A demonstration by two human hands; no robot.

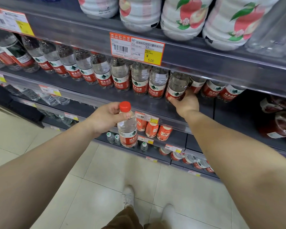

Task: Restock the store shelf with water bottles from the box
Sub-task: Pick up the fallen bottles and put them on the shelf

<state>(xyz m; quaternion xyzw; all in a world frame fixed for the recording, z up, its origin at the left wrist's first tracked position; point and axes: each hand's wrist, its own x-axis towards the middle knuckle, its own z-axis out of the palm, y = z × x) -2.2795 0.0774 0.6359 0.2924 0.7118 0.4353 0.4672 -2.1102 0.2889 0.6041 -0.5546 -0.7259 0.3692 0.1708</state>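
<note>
The left hand [106,119], at centre frame, grips a water bottle [127,128] by its neck just under the red cap [125,106]: thumb across the front of the neck, fingers curled behind it. The bottle hangs upright in the air in front of the shelf edge, touching nothing else.

The right hand [185,103], right of centre, reaches onto the shelf [92,91] and closes round the base of a second bottle [177,86]. Its thumb lies along the bottom of the red label and the fingers wrap the far side. This bottle leans slightly and sits in the row of like bottles [106,73] that runs from upper left down to the right, between a standing bottle on its left and more bottles on its right.

Above the row, a price tag [137,47] is stuck on the shelf rail; large jugs [185,17] with fruit labels stand on the top shelf. Lower shelves hold orange cans [152,128] and small bottles. At the bottom of the frame two white shoes [129,195] stand on pale floor tiles.
</note>
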